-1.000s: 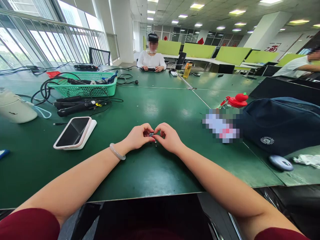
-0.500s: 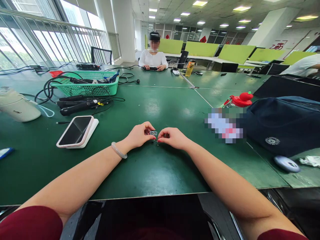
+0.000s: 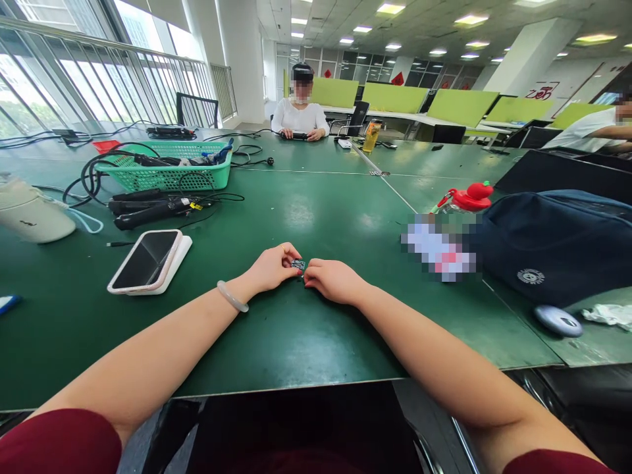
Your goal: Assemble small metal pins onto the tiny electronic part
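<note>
Between the thumb and fingers of my left hand (image 3: 273, 266) is a small dark circuit board (image 3: 297, 264) with pale markings. My right hand (image 3: 334, 280) is closed at the board's right side, its thumb and fingertips pinched together. What it pinches is mostly hidden; only a tiny shiny bit shows at the fingertips. Both hands are low over the green table (image 3: 291, 342), close together, nearly touching. On my left wrist is a pale bangle (image 3: 232, 297).
Left of my hands lie a phone on a white box (image 3: 148, 262), black handheld devices with cables (image 3: 153, 209) and a green basket (image 3: 172, 176). To the right are a navy bag (image 3: 557, 243), a grey mouse (image 3: 558, 321) and a red-capped bottle (image 3: 469, 197). A person (image 3: 300, 118) sits opposite.
My right hand has turned knuckles-up and drawn in against the board's side. The board in my left hand has tilted slightly. The whole view has shifted a little.
</note>
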Demonstrator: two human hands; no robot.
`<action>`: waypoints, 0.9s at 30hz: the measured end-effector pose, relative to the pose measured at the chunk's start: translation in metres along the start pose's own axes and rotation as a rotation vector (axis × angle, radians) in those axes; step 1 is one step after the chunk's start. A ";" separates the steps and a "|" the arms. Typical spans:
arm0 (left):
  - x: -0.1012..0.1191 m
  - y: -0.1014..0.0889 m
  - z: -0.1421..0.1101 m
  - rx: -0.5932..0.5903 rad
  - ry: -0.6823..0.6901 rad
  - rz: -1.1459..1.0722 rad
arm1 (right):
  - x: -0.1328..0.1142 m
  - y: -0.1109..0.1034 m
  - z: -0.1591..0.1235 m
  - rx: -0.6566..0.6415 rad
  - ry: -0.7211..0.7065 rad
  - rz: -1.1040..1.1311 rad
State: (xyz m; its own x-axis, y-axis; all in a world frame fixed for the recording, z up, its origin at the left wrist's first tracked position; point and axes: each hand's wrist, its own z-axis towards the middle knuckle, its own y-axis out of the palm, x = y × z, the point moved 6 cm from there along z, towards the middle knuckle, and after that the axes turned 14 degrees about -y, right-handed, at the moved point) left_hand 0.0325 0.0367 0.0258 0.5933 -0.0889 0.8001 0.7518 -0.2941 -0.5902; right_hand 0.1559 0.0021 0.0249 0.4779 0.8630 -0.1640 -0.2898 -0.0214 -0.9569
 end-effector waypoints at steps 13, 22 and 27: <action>0.006 0.001 -0.006 0.030 0.022 0.092 | -0.002 -0.017 -0.001 0.283 0.092 -0.040; 0.012 0.007 -0.009 -0.024 0.052 0.073 | -0.004 -0.013 0.002 0.244 0.065 -0.139; 0.013 0.006 -0.010 -0.033 0.058 0.054 | -0.006 -0.016 0.002 0.250 0.069 -0.078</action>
State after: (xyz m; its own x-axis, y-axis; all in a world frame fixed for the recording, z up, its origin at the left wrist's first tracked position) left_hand 0.0419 0.0243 0.0335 0.6142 -0.1604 0.7727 0.7088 -0.3184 -0.6295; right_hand 0.1558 -0.0012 0.0416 0.5596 0.8206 -0.1160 -0.4416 0.1768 -0.8796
